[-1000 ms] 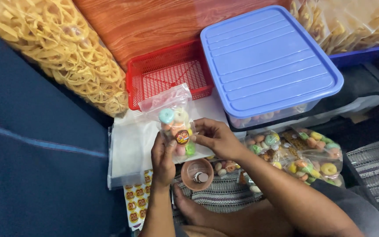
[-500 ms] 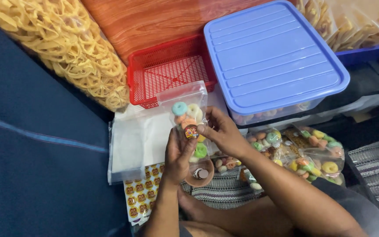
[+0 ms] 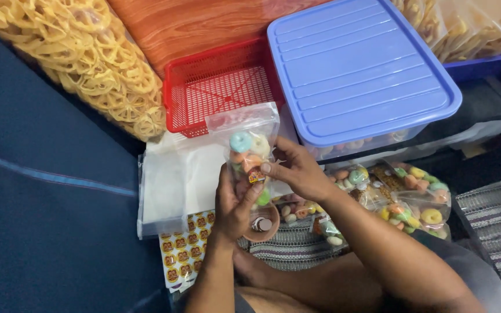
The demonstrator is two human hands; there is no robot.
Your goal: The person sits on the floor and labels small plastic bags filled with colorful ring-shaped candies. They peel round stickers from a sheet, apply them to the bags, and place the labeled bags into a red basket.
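Observation:
A small clear plastic bag (image 3: 246, 139) filled with pastel ring-shaped snacks stands upright between both hands. My left hand (image 3: 233, 206) grips it from below and behind. My right hand (image 3: 297, 168) holds its right side, with the thumb pressing a small round sticker (image 3: 255, 175) onto the bag's front. Just under the bag sits a small brown bowl (image 3: 262, 223). A sheet of round orange stickers (image 3: 182, 249) lies to the lower left of my left hand.
A red mesh basket (image 3: 215, 87) stands behind the bag, beside a clear tub with a blue lid (image 3: 355, 64). Big bags of yellow ring crackers (image 3: 94, 69) lie at left. Filled snack bags (image 3: 413, 191) and a stack of empty clear bags (image 3: 172, 179) lie nearby.
The bag and both hands have shifted slightly right and up in view as the camera moved. The right thumb now presses on the sticker at the bag's front.

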